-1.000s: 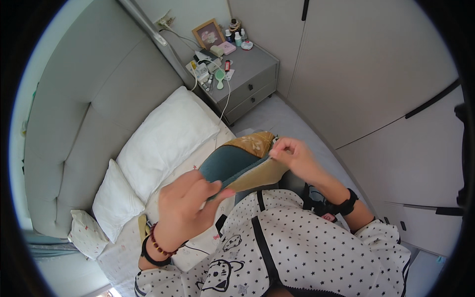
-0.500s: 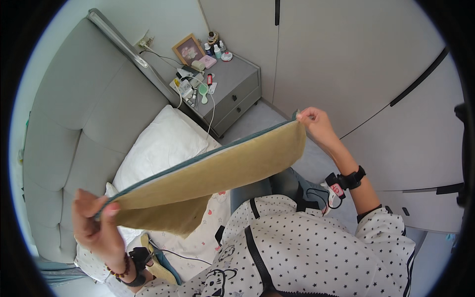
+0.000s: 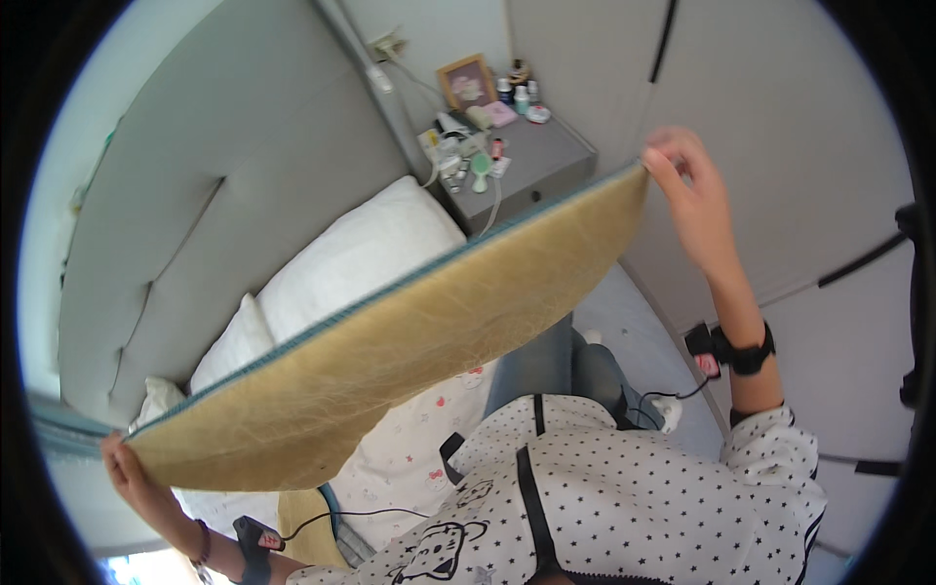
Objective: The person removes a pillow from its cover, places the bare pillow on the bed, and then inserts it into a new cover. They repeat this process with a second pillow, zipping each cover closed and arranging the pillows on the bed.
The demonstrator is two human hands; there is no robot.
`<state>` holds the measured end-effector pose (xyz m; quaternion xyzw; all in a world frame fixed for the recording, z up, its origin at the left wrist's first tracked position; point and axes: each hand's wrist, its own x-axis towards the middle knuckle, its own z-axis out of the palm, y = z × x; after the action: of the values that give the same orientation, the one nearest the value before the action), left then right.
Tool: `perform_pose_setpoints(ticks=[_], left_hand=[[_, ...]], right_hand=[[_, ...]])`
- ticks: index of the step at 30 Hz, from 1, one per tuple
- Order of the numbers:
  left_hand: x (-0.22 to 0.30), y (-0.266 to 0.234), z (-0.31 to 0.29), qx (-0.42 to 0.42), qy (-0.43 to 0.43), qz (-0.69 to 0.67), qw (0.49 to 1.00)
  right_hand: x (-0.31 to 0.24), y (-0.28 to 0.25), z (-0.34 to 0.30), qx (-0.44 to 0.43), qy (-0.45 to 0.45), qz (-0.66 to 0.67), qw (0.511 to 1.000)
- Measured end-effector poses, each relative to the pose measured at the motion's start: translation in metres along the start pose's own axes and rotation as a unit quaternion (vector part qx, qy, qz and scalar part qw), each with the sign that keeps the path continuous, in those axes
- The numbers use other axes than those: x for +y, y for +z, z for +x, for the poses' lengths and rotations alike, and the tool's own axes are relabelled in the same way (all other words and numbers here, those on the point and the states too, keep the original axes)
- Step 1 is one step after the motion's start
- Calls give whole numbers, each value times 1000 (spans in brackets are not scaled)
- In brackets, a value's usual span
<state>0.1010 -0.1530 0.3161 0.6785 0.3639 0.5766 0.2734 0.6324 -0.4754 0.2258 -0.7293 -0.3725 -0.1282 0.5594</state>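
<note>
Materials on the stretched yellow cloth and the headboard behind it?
Yellow cloth: looks like plush or short-pile fabric, matte, faint nap streaks, teal edging; it sags between left hand and right hand. Headboard: probably grey upholstery, soft seams and tufted creases.

fuzzy matt tan cloth blanket (image 3: 419, 341) w/ teal edge; smooth white cotton pillow (image 3: 361, 253); padded grey headboard (image 3: 195, 214)

Both hands — left hand (image 3: 125, 466), right hand (image 3: 684, 185) — stretch a tan blanket (image 3: 409, 341) wide.

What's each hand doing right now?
Left hand: closed on a corner of the mustard-yellow fuzzy blanket with teal edge.
Right hand: closed, pinching the opposite corner.
</note>
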Motion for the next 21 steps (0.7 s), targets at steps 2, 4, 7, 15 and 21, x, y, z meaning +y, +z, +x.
perform_pose_setpoints(ticks=[2,4,7,15,21], left_hand=[[-14,-28,11,-114,-54,142,982],[-60,-38,13,-152,-72,199,965],[-160,-33,1,-117,-214,157,957],[-281,-117,-184,-159,-280,474,820],[-246,-102,-324,-244,-441,560,658]], right_hand=[[-3,51,44,-30,-88,-42,995],[-8,127,79,-70,-89,-47,992],[-8,249,98,-148,-19,-83,985],[42,356,-52,-450,-139,-142,871],[71,294,-208,-560,-241,-146,779]])
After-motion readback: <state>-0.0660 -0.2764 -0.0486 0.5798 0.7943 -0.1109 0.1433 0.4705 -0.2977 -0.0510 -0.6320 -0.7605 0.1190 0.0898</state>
